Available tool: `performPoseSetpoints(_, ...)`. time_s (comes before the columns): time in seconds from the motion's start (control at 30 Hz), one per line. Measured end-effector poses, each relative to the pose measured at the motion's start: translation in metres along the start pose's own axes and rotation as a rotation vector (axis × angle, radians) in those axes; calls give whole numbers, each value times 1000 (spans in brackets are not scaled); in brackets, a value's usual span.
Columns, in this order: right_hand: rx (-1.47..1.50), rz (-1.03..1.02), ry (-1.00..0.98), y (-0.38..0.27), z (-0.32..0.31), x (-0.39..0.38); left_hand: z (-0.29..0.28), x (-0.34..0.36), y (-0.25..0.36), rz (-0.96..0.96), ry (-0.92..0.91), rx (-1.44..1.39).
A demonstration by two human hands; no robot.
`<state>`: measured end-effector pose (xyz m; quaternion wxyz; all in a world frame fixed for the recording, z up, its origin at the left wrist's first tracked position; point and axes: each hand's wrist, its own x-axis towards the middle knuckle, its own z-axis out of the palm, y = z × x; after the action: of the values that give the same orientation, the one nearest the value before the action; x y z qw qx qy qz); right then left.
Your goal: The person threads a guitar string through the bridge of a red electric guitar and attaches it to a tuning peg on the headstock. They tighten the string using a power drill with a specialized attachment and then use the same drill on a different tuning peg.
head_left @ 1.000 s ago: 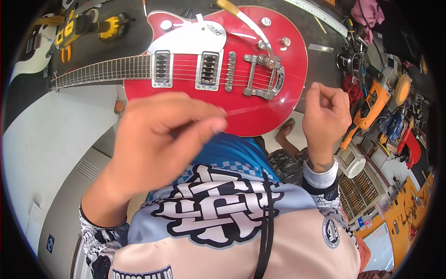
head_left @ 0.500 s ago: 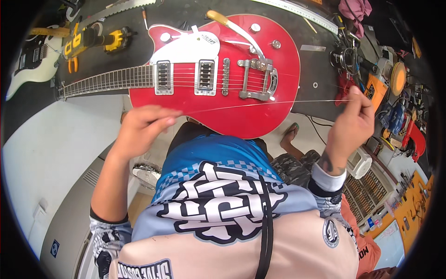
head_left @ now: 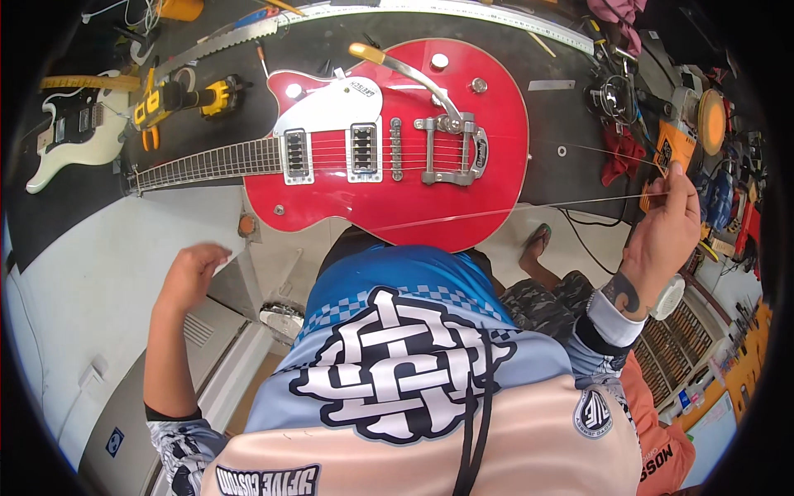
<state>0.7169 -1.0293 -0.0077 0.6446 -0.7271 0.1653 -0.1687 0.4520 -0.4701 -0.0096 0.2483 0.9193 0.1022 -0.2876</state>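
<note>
A red electric guitar [head_left: 331,207] with a white pickguard, two pickups and a metal vibrato bridge lies face up on the black bench, its neck toward the left. My right hand [head_left: 662,231] is off the guitar's lower end, thumb and fingers pinched on a thin guitar string [head_left: 571,201]. The string runs taut leftward across the guitar's near edge. It points toward my left hand [head_left: 190,277], held below the neck with its fingers pinched together; the stretch nearest those fingers is too faint to see. Another fine strand curves from my right hand toward the bridge end.
At the left are a white guitar body [head_left: 91,124] and a yellow-black power tool [head_left: 186,99]. A saw blade [head_left: 219,45] and a long ruler [head_left: 463,10] lie at the back. Cluttered tools fill the right side. Another person's foot [head_left: 538,240] shows below the bench.
My hands have moved farther apart, the left one down and left, the right one to the right. The string between them now passes lower across the guitar. The view has shifted slightly.
</note>
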Motion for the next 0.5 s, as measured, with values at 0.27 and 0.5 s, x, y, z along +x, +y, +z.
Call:
performPoseSetpoints(0.27, 149, 123, 14, -27, -65, 47, -42, 98, 94, 282, -44, 384)
performPoseSetpoints(0.5, 280, 105, -26, -30, -124, 98, -32, 168, 171, 547, 58, 60)
